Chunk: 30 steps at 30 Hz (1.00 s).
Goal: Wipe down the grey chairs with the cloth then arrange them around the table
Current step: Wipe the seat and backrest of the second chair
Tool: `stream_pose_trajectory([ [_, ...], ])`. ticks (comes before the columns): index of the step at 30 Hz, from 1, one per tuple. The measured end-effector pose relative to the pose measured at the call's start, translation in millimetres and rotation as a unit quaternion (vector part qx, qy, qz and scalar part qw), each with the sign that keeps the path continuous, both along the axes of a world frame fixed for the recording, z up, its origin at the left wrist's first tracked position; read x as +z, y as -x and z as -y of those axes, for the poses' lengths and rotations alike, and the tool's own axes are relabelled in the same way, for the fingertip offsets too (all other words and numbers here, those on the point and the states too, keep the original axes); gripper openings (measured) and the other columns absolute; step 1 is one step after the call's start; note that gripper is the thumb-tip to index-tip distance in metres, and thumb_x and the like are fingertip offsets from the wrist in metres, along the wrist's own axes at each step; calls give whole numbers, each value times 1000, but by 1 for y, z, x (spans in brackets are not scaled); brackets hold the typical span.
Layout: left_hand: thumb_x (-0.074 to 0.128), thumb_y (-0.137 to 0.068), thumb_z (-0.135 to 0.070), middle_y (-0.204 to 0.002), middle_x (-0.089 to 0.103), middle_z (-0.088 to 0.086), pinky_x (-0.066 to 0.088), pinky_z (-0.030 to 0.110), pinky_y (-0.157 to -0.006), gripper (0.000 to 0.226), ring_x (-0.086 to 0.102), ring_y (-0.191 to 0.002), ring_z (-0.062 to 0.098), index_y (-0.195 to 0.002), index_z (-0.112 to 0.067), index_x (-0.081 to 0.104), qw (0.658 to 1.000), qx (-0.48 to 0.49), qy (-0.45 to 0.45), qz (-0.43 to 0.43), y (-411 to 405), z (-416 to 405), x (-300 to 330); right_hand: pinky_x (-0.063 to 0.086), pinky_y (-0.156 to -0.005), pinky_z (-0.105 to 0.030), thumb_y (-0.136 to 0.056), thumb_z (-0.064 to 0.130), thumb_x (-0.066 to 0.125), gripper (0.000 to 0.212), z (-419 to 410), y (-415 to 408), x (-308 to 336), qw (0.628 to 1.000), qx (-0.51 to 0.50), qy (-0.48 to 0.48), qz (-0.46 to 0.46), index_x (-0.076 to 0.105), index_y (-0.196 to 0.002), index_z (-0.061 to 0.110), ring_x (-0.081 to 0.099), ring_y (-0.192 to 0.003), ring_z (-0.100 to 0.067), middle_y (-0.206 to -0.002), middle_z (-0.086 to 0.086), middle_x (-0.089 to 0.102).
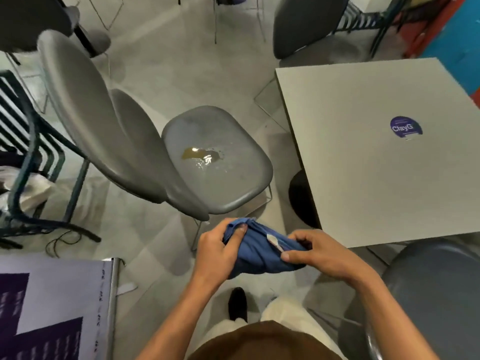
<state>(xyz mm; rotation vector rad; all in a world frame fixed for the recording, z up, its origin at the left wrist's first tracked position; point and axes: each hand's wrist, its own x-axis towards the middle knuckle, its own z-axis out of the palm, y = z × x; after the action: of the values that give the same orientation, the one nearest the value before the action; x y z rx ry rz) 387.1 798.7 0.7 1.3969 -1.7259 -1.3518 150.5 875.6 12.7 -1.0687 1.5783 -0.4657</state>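
Observation:
A grey chair (233, 178) stands in front of me, left of the square grey table (376, 178). A yellowish wet spill (200, 155) lies on its seat. A second grey chair shell (85, 105) is nested behind it on the left. I hold a bunched blue cloth (259, 253) below the seat's near edge. My left hand (220, 250) grips its left end with the thumb on top. My right hand (317, 253) pinches its right end, near a white label.
A dark chair (309, 24) stands at the table's far side, another dark seat (436, 294) at its near right. Dark green metal frames (28, 157) crowd the left. A purple-and-white board (52, 307) lies at lower left. A round blue sticker (405, 127) marks the tabletop.

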Motion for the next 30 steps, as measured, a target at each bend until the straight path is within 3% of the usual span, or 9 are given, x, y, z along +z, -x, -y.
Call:
stream_pose_trajectory([
  [7,61,-101,-31,-96,76,-11,61,35,-82,20,71,-92,5,-114,-22,73,994,96,-29,-39,-1,37,5,55,-73,-24,-86,39,77,16,66,3,14,998,0,44,46,75,-92,24,70,-83,-14,-88,2,73],
  [13,61,-101,-32,-95,76,-11,60,40,-84,14,72,-93,7,-108,-30,73,983,174,-22,-59,15,77,21,53,-76,-28,-85,42,72,22,121,7,23,991,-44,83,98,75,-93,22,69,-85,-19,-90,-4,73],
  [19,62,-102,-28,-89,75,-15,57,25,-81,14,70,-87,3,-98,-38,71,968,243,9,-61,29,113,44,52,-84,-38,-87,52,73,34,167,2,27,980,-91,113,135,75,-98,19,68,-91,-17,-98,-11,74],
  [24,61,-102,-26,-92,75,-16,52,16,-78,14,70,-90,1,-102,-34,72,964,249,22,-88,18,141,71,57,-80,-33,-87,45,65,35,195,-21,46,962,-162,121,182,73,-101,15,72,-94,-23,-98,-6,77],
  [30,61,-102,-25,-92,76,-10,54,21,-79,13,71,-91,7,-102,-26,74,959,237,33,-153,-17,168,102,52,-74,-33,-89,48,62,26,222,-72,72,944,-223,161,180,73,-91,25,71,-87,-16,-95,-4,76],
])
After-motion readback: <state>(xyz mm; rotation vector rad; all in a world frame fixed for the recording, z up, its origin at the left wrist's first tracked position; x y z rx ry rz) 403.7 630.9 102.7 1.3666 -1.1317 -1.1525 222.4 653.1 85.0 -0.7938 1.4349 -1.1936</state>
